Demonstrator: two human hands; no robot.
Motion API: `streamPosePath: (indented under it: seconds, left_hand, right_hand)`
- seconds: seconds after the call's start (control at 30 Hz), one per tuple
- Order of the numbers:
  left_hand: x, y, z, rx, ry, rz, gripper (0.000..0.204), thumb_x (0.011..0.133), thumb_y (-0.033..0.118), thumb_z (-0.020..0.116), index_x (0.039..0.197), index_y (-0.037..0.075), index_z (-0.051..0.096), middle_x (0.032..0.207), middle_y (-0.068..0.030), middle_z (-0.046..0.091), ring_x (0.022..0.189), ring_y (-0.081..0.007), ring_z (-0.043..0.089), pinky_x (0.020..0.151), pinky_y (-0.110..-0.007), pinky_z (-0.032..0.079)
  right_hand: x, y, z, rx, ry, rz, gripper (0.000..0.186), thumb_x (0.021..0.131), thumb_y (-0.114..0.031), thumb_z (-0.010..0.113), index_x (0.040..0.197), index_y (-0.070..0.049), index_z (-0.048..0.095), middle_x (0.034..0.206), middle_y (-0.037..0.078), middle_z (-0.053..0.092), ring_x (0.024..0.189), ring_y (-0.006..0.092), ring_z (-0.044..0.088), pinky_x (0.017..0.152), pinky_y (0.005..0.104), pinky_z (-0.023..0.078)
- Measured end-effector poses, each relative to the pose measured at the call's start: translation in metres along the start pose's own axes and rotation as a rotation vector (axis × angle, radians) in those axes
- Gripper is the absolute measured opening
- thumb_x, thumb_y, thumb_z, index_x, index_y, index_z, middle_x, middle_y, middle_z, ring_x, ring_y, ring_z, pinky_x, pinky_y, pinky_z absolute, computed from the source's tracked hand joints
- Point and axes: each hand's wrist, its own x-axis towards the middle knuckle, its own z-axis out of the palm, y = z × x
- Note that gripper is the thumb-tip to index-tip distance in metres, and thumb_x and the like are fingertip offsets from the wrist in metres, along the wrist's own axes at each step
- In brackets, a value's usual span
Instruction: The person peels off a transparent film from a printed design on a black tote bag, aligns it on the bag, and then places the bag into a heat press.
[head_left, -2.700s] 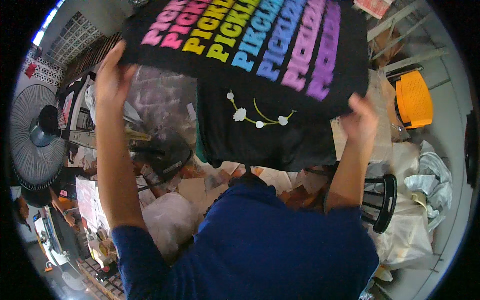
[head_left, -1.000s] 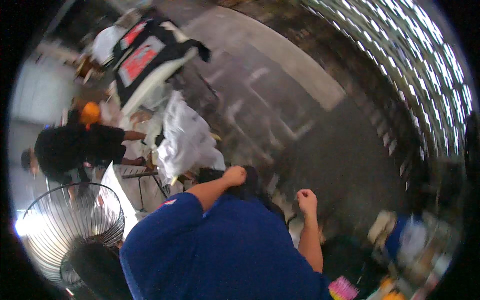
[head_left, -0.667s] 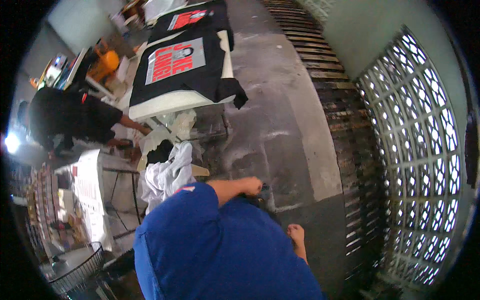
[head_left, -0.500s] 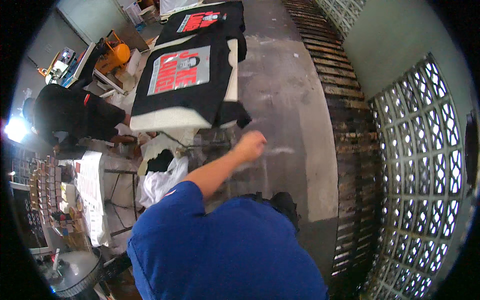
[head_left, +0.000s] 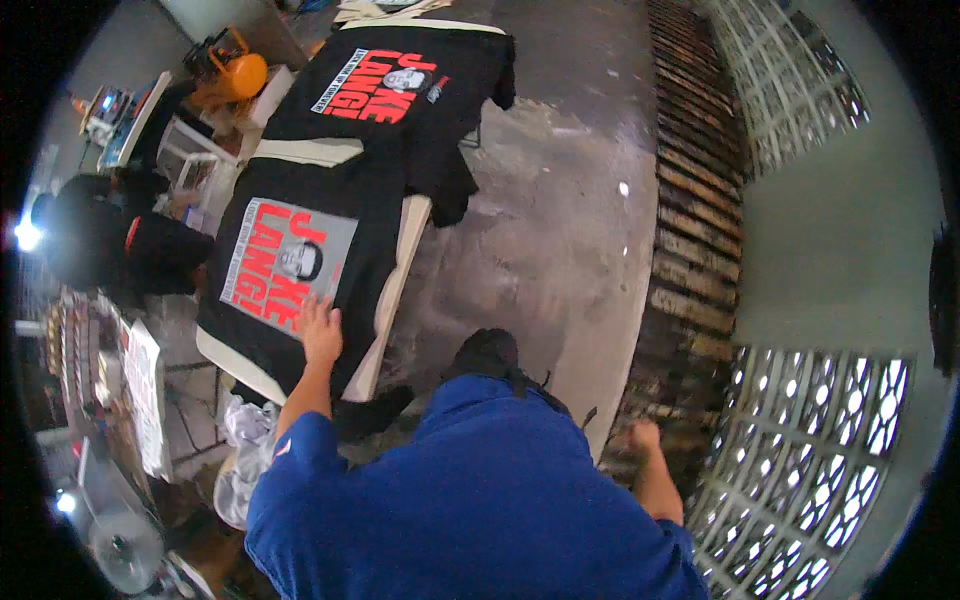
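My left hand [head_left: 319, 333] is open, its fingers spread over the lower right corner of a print on a black T-shirt [head_left: 375, 235]. Whether the fingertips press on it or hover just above, I cannot tell. The print [head_left: 290, 265] has red letters and a portrait on a grey rectangle. That shirt lies over a pale padded board [head_left: 403, 262], its sleeve hanging past the edge. Low on the right, away from the shirts, my right hand [head_left: 645, 437] hangs beside my body with its fingers curled; nothing shows in it.
Beyond lies another black printed T-shirt [head_left: 455, 70] on a board. A person in black [head_left: 130, 235] bends at the left. An orange tank [head_left: 243, 75] stands behind. White cloth [head_left: 247, 435] hangs near my left side. A slatted floor strip [head_left: 697, 210] and lattice wall [head_left: 820, 450] run along the right.
The view has shifted, bringing the shirts nearer and lower. My left hand has gone from over the floor to the near shirt and opened. My right hand has come into view.
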Motion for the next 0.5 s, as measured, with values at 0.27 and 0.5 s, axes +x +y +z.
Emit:
streamPosePath:
  seconds: [0.27,0.5]
  left_hand:
    - [0.264,0.186,0.014,0.000,0.587,-0.074,0.023,0.087,0.014,0.063,0.108,0.004,0.066,0.129,-0.0186,0.056,0.119,-0.0392,0.051,0.104,-0.054,0.035]
    - [0.583,0.343,0.067,0.102,0.257,-0.417,0.065,0.090,0.041,0.061,0.141,0.004,0.047,0.153,-0.0182,0.038,0.143,-0.0384,0.032,0.115,-0.060,0.023]
  right_hand:
    - [0.227,-0.454,-0.202,0.480,0.190,-0.493,0.012,0.094,-0.009,0.052,0.091,-0.004,0.063,0.069,0.006,0.062,0.053,0.0176,0.057,0.045,0.0288,0.040]
    - [0.377,-0.572,-0.198,-1.092,-0.143,-0.636,0.029,0.095,-0.023,0.050,0.108,-0.005,0.069,0.108,0.017,0.068,0.098,0.0272,0.065,0.082,0.0430,0.051]
